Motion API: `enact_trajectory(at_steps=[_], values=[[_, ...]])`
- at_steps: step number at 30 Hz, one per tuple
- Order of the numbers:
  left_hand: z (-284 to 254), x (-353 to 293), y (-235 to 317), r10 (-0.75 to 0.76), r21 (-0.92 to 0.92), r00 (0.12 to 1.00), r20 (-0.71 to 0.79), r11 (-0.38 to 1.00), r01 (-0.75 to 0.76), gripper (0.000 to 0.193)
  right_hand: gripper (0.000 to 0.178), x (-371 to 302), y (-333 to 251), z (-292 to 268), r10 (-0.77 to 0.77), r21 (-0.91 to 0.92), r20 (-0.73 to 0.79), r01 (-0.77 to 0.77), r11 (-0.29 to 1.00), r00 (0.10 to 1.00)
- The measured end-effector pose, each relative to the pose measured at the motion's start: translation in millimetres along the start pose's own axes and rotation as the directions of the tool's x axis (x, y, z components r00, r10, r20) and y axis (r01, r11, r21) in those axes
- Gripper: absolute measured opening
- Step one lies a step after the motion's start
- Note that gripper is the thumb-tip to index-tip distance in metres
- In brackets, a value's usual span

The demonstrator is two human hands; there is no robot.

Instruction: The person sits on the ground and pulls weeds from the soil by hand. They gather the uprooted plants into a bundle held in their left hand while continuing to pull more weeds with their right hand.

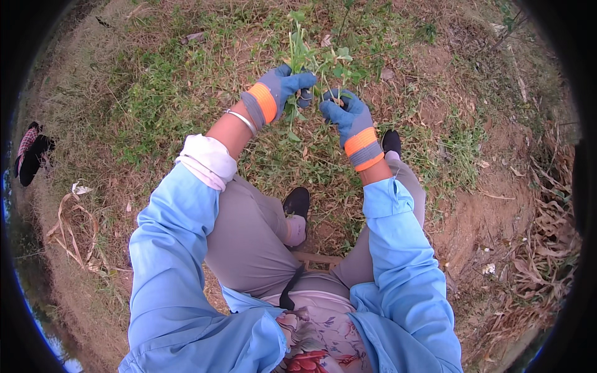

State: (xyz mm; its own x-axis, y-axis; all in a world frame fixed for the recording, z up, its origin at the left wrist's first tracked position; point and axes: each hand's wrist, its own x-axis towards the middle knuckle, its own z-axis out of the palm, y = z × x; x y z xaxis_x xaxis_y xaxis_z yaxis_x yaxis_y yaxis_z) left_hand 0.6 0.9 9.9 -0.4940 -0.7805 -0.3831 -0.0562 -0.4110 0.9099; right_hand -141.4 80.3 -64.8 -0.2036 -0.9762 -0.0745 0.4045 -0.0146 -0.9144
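Observation:
Both my hands wear blue-grey work gloves with orange cuffs and are raised in front of me over weedy ground. My left hand (287, 89) is closed round a bunch of leafy green plants (298, 53), whose stems and leaves stick out above and hang below the fist. Close beside it, my right hand (346, 114) is closed with its fingers pinched on a thin green stem (336, 78) with small leaves on top. Whether that stem belongs to the same bunch I cannot tell.
Low green weeds (152, 99) and dry grass cover the ground. Bare reddish soil (479, 217) lies to the right, with dry brown leaves (541, 261) heaped beyond it. A dark and checked cloth item (34, 152) lies far left. My dark shoes (296, 202) are below my hands.

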Motion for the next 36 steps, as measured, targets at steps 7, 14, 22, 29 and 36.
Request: enact_trajectory(at_steps=[7, 14, 22, 29, 36], values=[[-6, 7, -8, 0.008, 0.019, 0.999, 0.040, 1.000, -0.009, 0.031, 0.029, -3, 0, 6, -0.035, -0.177, -0.008, 0.034, 0.984, 0.999], [0, 0, -5, 0.009, 0.085, 0.998, 0.065, 0.996, -0.014, 0.035, 0.037, 0, -5, 9, 0.017, -0.314, -0.067, -0.037, 0.949, 0.998], [-3, 7, -12, -0.016, 0.034, 0.990, 0.138, 0.999, 0.012, 0.035, 0.037, 7, 17, -4, -0.060, -0.165, -0.030, 0.054, 0.985, 0.998], [-8, 6, -3, 0.026, 0.215, 0.999, -0.028, 0.976, -0.019, 0.035, 0.022, 2, -1, -8, 0.140, 0.137, -0.142, -0.121, 0.983, 0.980], [-1, 0, -4, 0.028, 0.256, 0.999, 0.037, 0.966, -0.036, 0.036, 0.019, 2, -7, -10, 0.154, 0.272, -0.131, -0.114, 0.956, 0.979]])
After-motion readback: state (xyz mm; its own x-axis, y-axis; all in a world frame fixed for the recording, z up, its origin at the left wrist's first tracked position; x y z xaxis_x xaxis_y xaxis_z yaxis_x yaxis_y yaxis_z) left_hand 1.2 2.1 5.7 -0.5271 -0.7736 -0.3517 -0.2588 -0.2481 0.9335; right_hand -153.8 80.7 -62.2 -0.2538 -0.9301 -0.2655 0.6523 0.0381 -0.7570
